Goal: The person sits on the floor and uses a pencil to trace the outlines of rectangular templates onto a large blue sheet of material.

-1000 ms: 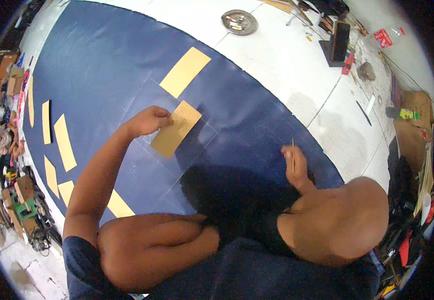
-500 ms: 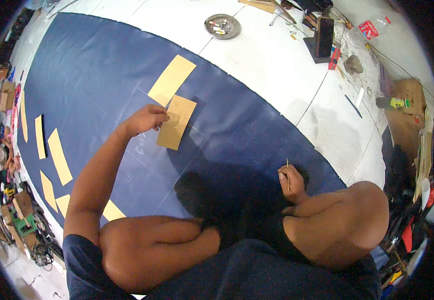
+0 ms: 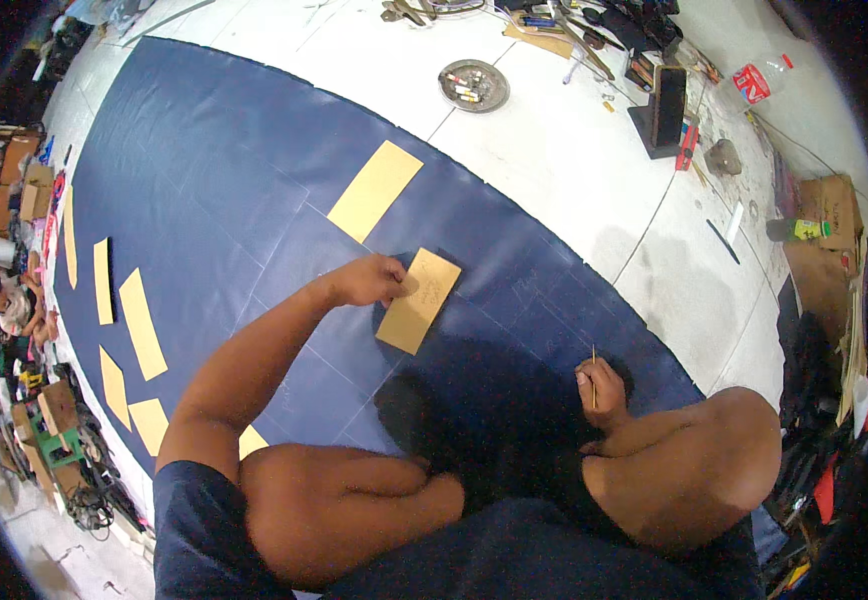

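My left hand (image 3: 369, 280) grips the left edge of a tan rectangular cardboard piece (image 3: 422, 305) with faint writing on it. The piece is tilted over a large dark blue sheet (image 3: 224, 130), which bears thin pale drawn lines and some marks. Just beyond it, a second tan cardboard rectangle (image 3: 376, 190) lies flat on the sheet. In front of my right knee, my right hand (image 3: 604, 393) is closed around a thin, pale, pointed stick (image 3: 594, 370) that stands nearly upright. What kind of stick it is I cannot make out.
Several tan cardboard strips (image 3: 144, 325) lie on the sheet's left part. On the white tiled floor beyond are a metal ashtray (image 3: 474, 86) with butts, a phone on a stand (image 3: 668, 105), a plastic bottle (image 3: 754, 85) and a stone (image 3: 723, 157). Clutter and boxes (image 3: 829, 215) line both sides.
My left hand has carried the cardboard piece to the right and nearer to me, away from the other rectangle. The whole view has shifted a little. My right hand keeps its hold on the stick.
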Demonstrator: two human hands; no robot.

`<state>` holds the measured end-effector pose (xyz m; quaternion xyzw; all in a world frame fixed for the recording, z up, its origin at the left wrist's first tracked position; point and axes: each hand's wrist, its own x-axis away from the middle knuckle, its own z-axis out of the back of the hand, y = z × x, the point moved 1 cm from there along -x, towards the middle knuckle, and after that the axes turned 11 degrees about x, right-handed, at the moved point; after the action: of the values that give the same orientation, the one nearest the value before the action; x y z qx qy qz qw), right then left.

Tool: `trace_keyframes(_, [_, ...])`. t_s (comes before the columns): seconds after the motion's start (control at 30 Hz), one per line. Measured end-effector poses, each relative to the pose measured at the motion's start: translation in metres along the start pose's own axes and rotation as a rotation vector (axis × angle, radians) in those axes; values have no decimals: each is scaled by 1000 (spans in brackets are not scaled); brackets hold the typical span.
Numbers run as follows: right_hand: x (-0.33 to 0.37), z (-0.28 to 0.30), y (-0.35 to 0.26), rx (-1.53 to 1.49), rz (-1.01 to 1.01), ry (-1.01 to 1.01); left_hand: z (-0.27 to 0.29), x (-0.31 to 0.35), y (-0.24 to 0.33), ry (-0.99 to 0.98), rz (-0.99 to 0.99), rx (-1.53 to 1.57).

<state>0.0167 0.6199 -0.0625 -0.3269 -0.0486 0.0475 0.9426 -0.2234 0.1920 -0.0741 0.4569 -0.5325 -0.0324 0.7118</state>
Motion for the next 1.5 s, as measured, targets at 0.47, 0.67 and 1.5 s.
trace_keyframes(0.47, [-3,-4,-3,16,-20,-65,-24,-20,4,174,-387,-333])
trace_keyframes(0.67, [-4,-1,-4,22,-53,-54,5,-9,13,420,-331,-489])
trace_keyframes(1.5, [-3,1,5,89,45,-79,-44,-41,68,225,-474,-1117])
